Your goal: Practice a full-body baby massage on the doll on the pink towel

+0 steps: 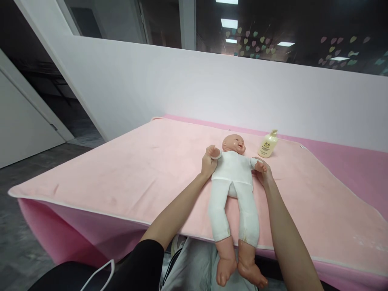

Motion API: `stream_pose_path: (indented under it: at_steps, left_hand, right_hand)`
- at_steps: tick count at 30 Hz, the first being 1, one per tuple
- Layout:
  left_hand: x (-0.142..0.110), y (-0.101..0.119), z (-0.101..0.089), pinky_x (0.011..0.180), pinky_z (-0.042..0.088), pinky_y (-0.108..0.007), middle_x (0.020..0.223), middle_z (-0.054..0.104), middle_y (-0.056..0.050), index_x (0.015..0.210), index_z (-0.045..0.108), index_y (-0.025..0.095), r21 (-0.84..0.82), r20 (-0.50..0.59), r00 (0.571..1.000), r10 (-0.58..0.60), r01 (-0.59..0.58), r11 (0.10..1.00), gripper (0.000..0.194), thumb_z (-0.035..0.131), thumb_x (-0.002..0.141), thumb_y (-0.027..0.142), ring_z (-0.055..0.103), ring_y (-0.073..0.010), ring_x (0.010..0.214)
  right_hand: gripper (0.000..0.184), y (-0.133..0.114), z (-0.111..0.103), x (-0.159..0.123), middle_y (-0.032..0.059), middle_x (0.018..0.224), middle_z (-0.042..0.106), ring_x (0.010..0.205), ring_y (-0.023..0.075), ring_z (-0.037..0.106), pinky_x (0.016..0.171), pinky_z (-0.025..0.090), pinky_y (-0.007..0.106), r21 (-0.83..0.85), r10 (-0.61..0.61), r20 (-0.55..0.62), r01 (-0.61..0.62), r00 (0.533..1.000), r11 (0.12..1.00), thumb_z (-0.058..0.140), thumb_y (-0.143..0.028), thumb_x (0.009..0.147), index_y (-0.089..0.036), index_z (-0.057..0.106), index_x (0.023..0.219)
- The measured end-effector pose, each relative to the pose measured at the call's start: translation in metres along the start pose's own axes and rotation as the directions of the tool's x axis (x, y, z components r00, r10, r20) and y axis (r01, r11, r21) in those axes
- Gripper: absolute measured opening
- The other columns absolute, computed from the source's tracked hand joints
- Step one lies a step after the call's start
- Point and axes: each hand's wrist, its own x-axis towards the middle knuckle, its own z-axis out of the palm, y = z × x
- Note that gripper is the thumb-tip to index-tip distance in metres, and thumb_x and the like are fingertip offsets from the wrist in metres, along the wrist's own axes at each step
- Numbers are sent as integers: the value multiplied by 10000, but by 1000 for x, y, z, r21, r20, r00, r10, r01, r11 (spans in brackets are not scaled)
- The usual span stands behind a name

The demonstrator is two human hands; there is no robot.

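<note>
A baby doll (233,171) with a white cloth body lies face up on a pink blanket (127,173), its feet hanging over the front edge toward me. My left hand (208,162) is closed around the doll's arm at the left of the picture, near its small hand. On the other side, my right hand (264,173) is closed on the doll's other arm, partly hidden beneath it. Just beyond my right hand stands a pale yellow pump bottle (268,144) with dark print on its front.
Behind the blanket rises a white wall (194,89) with dark glass above it. A pink cover (360,169) shows under the blanket at the right and back. At the left are a white door (27,117) and a grey floor (24,222).
</note>
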Motion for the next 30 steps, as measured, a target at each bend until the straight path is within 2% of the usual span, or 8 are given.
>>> stream_pose_path:
  at_steps: [3,7,11,13,17,22,26,30]
  left_hand:
    - [3,-1,1,736,456,-330,954,626,-87,1207,377,167,66,12,988,-151,150,986,431,466,789,216,601,-219,842]
    - [8,-3,1,748,446,-348,1016,629,-120,1205,397,166,174,54,960,-274,261,949,371,375,865,313,604,-250,900]
    - [10,-5,-1,739,436,-357,976,649,-154,1099,501,136,316,123,902,-414,360,878,382,328,880,397,607,-283,900]
    - [12,-6,-1,735,432,-350,969,654,-152,1064,531,139,342,149,892,-427,358,869,403,326,875,431,605,-285,901]
    - [13,-12,-1,760,422,-354,1010,651,-136,1082,540,155,260,201,896,-396,341,903,398,383,850,437,594,-282,924]
    - [12,-16,1,784,422,-334,1019,636,-86,1100,525,166,60,167,931,-323,318,946,335,428,802,285,576,-228,897]
    - [8,-11,2,795,429,-301,980,624,-55,1031,528,166,5,103,983,-150,150,989,356,421,695,121,559,-181,871]
    - [5,-7,3,806,425,-280,909,629,-25,884,564,177,-85,162,987,-2,16,996,306,438,619,90,562,-166,868]
  right_hand:
    - [370,5,10,-1,-30,659,567,525,92,495,454,393,212,-97,-56,-83,48,995,994,660,-322,530,-205,631,880]
    - [247,11,19,0,-65,505,438,420,72,361,391,297,202,-329,-138,-122,91,983,940,593,-351,596,-188,590,781]
    - [244,14,18,3,-36,540,489,482,97,418,428,329,206,-477,-240,-103,164,965,864,558,-383,652,-174,575,776]
    - [270,15,15,7,-20,557,521,494,109,447,442,354,217,-501,-201,-113,119,973,857,572,-405,659,-168,578,789]
    - [307,16,8,14,-6,494,513,413,118,434,392,349,243,-471,-43,-149,-32,988,881,633,-448,632,-163,565,723]
    - [338,7,3,10,-15,545,555,431,102,450,402,376,232,-209,3,-67,-17,998,978,738,-357,497,-171,575,727]
    - [356,-3,-2,2,26,758,632,634,141,570,507,440,232,-95,30,96,-21,995,995,717,-299,496,-176,623,816]
    - [322,-3,-4,3,11,744,621,670,136,572,534,450,226,-94,24,86,-16,996,995,675,-337,550,-196,629,837]
